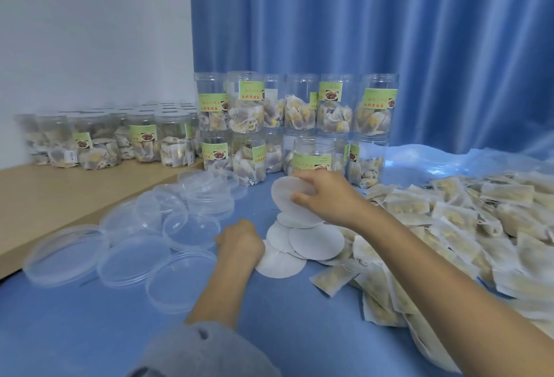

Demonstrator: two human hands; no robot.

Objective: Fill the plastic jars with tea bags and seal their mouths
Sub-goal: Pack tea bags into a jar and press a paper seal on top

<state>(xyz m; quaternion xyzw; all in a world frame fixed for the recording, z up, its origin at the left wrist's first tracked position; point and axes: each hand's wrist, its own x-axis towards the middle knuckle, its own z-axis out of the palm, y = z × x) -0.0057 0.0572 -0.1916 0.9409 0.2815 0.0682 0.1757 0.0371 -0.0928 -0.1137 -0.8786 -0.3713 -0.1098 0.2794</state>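
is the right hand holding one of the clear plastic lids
No, the right hand pinches a white round seal disc, while the clear plastic lids lie untouched on the blue cloth.

the right hand (325, 196) reaches forward on a bare forearm, fingers curled in a pinch. the left hand (239, 241), loosely fisted, rests low, grey-sleeved.

Only text in view: green labels (251, 90) on the plastic jars (373, 108) stacked at the far centre, each with orange-red Chinese characters beside a small food photo. Too blurred to read the characters reliably. Jars in the far-left row (143, 136) carry the same label, equally unreadable.
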